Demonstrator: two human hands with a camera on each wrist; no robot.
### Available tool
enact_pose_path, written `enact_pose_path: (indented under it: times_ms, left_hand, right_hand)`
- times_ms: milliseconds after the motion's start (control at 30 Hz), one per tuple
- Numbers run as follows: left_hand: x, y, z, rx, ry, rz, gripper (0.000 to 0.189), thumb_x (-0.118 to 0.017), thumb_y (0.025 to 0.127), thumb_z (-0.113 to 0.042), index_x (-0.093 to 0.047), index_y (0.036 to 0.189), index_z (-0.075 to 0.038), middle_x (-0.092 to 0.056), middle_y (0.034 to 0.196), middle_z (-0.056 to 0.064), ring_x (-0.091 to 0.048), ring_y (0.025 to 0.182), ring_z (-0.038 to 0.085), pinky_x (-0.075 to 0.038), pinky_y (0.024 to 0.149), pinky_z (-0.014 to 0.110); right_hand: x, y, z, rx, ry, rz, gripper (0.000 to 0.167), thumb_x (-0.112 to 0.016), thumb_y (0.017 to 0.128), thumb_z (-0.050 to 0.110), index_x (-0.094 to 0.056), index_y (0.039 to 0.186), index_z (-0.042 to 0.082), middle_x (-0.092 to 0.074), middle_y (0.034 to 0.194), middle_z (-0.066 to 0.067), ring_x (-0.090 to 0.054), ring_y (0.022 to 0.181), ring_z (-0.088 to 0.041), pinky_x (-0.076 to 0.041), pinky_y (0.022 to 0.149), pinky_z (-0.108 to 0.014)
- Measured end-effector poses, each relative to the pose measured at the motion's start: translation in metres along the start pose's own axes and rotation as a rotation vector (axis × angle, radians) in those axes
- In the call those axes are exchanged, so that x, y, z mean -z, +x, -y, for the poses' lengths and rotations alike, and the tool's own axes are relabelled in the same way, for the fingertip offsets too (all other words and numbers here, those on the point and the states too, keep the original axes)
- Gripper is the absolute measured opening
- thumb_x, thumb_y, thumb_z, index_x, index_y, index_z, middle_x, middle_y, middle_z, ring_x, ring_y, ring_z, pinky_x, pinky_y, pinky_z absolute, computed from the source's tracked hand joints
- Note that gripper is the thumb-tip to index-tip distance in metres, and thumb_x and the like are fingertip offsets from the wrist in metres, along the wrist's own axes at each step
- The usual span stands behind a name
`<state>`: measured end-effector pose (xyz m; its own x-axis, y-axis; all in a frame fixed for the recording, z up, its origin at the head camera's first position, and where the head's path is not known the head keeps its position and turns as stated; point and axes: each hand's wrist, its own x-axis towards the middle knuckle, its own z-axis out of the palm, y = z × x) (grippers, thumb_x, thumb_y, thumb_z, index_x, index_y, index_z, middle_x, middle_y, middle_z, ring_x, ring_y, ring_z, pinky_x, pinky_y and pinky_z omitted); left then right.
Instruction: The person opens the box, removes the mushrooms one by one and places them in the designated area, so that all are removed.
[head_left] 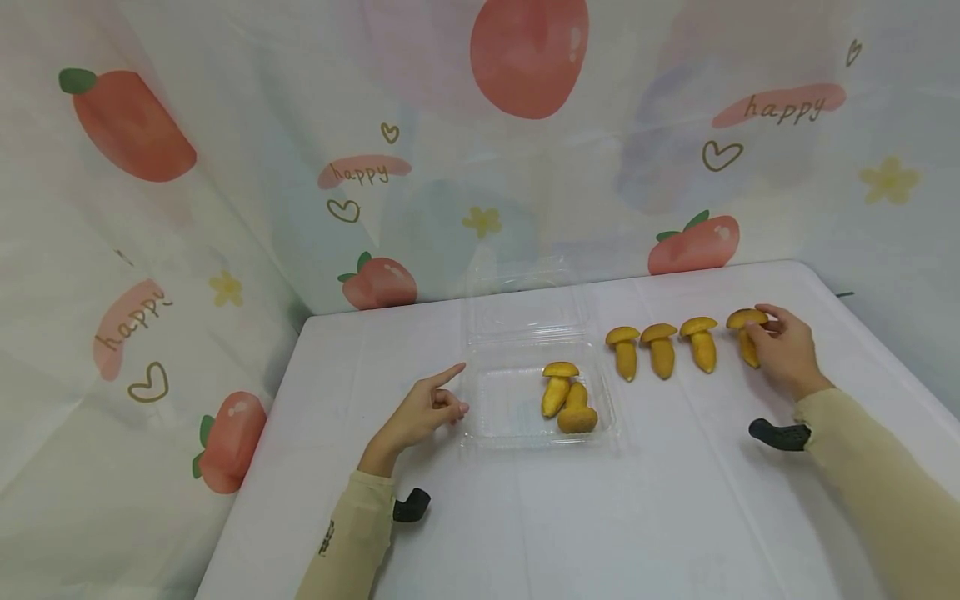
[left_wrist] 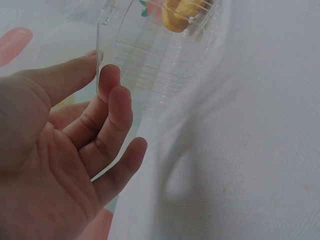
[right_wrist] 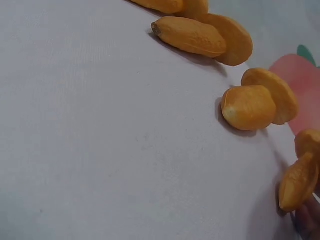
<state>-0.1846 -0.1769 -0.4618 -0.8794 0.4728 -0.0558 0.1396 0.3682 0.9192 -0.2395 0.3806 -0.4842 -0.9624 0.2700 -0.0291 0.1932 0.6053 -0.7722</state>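
At the far right of the row in the head view, my right hand (head_left: 789, 350) grips a yellow mushroom (head_left: 747, 333) between thumb and fingers. Only its fingertips show beside the held mushroom (right_wrist: 299, 182) in the right wrist view. A clear plastic clamshell box (head_left: 506, 433) stands with its lid raised and holds two yellow mushrooms (head_left: 557, 392). My left hand (head_left: 420, 414) is at the box's left side, one finger stretched along the rim and the others loosely bent. In the left wrist view, that hand (left_wrist: 75, 135) has a fingertip at the box wall (left_wrist: 150, 60).
Three more mushrooms (head_left: 662, 352) lie in a row between the box and my right hand. A white cloth covers the table (head_left: 592, 533). Behind it hangs a printed curtain (head_left: 247, 83) with fruit and hearts. Dark wrist attachments (head_left: 780, 435) stick out by both sleeves.
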Motion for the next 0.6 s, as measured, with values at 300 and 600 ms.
enact_pose_path:
  times_ms: [300,600]
  left_hand:
    - [-0.0001,0.0005,0.0028,0.005,0.014,-0.002,0.073,-0.066,0.095,-0.003,-0.03,0.158,-0.001,-0.069,0.083,0.023,-0.061,0.072,0.014,-0.048,0.068,0.02]
    - [0.0003,0.0006,0.0025,0.005,0.016,-0.002,0.073,-0.066,0.095,-0.003,-0.029,0.158,-0.001,-0.069,0.084,0.023,-0.061,0.072,0.013,-0.049,0.068,0.021]
  right_hand:
    - [-0.0053,0.0063,-0.0037,-0.013,-0.03,0.01,0.063,-0.038,0.108,0.035,-0.028,0.155,-0.006,-0.046,0.137,-0.037,-0.05,0.111,-0.039,-0.039,0.059,-0.004]
    - [-0.0075,0.0064,-0.0028,-0.035,-0.035,0.036,0.065,-0.037,0.108,0.036,-0.026,0.156,-0.007,-0.044,0.137,-0.038,-0.049,0.113,-0.042,-0.037,0.059,-0.005]
